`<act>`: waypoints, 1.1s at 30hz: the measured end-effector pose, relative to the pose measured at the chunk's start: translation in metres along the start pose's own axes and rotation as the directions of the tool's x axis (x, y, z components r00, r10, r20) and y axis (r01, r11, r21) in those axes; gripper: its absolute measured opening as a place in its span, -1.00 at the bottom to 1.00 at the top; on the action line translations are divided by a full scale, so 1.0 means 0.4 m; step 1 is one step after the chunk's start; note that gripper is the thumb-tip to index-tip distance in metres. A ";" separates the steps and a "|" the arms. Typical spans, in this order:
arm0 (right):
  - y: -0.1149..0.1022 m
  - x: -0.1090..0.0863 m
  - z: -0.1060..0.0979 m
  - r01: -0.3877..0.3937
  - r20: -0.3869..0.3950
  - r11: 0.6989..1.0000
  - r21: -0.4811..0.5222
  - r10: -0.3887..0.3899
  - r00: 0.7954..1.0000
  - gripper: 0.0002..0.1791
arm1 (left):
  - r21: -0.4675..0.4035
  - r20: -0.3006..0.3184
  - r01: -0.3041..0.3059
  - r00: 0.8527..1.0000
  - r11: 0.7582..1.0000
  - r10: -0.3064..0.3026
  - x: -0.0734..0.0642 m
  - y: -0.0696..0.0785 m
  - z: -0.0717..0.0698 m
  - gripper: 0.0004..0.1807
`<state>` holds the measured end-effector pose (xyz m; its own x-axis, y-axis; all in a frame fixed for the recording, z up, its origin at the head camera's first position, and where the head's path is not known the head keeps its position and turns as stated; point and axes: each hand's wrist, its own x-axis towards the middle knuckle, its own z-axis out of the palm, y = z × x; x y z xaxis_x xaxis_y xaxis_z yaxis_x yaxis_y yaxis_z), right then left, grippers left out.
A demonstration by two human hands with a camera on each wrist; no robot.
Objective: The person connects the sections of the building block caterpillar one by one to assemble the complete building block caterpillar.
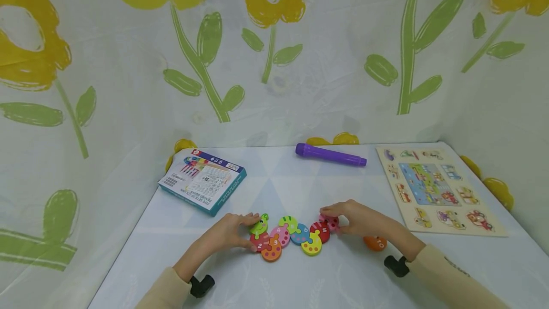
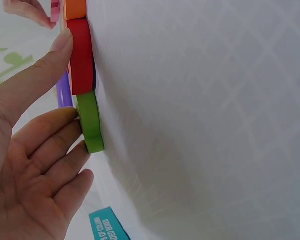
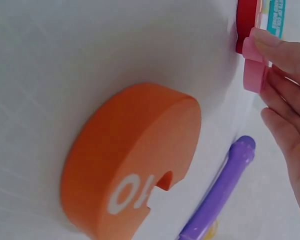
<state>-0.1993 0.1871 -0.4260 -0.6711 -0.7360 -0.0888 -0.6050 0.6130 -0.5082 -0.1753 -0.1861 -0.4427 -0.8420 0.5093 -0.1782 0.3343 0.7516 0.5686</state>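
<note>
A chain of joined, numbered caterpillar puzzle pieces (image 1: 271, 250) zigzags across the table in front of me. At its left end, my left hand (image 1: 229, 233) holds the caterpillar, fingertips at the green head piece (image 2: 90, 122) and thumb against the red piece (image 2: 81, 57) marked 2. On the far end, my right hand (image 1: 358, 217) pinches a pink dotted puzzle piece (image 3: 254, 70) between thumb and fingers. That piece meets the red piece (image 1: 320, 231) marked 8. A loose orange puzzle piece (image 3: 140, 145) marked 10 lies under my right forearm, partly hidden in the head view.
A teal-edged flat box (image 1: 203, 180) lies at the back left. Near the table's back edge is a purple stick-like tube (image 1: 330, 155). A wooden picture puzzle board (image 1: 465, 213) lies on the right. Flower-printed fabric (image 1: 317, 104) closes in the back and sides.
</note>
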 end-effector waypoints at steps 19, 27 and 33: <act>-0.005 0.034 -0.003 -0.030 0.100 0.999 -0.035 0.034 0.994 -0.45 | -0.008 0.012 0.015 1.000 1.000 -0.015 0.003 -0.003 -0.001 -0.16; 0.001 0.029 0.005 -0.026 0.095 0.999 -0.027 0.029 0.995 -0.45 | 0.001 0.009 0.005 1.000 1.000 -0.005 0.004 -0.005 0.003 -0.17; 0.008 0.028 0.005 -0.019 0.090 0.999 -0.039 0.022 0.996 -0.43 | 0.012 0.000 -0.003 1.000 1.000 0.003 0.003 -0.004 -0.001 -0.17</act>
<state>-0.2081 0.1801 -0.4302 -0.6431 -0.7450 -0.1773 -0.6082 0.6376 -0.4728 -0.1771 -0.1866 -0.4435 -0.8408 0.5117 -0.1767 0.3417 0.7548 0.5598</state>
